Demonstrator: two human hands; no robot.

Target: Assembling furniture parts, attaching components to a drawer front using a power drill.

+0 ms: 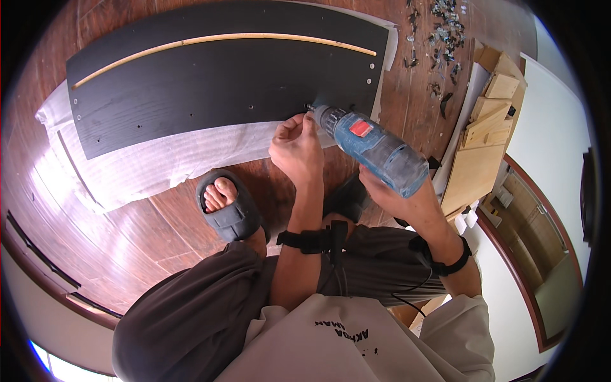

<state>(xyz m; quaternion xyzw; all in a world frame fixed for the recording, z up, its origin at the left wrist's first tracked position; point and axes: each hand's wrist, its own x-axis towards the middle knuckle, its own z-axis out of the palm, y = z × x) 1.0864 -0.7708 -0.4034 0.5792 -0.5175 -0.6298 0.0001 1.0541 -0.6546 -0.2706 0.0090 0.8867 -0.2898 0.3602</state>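
A black wooden board (210,76) lies on a white foam sheet (191,143) on the floor, with a pale lengthwise groove or strip (223,39) and several small holes along its near edge. My right hand (385,191) grips a blue cordless drill (382,156), its handle mostly hidden under the body. The drill's chuck points left, and its tip meets the board by a hole near the right end. Beside that tip, my left hand (298,146) is closed in a pinch at the board's near edge. Whatever its fingertips hold is too small to make out.
Loose small hardware (447,32) is scattered on the wooden floor beyond the board's right end. Light wooden panels (480,143) lean in a stack at the right. My sandalled foot (223,197) stands close to the foam sheet. Dark straps with cables circle both forearms.
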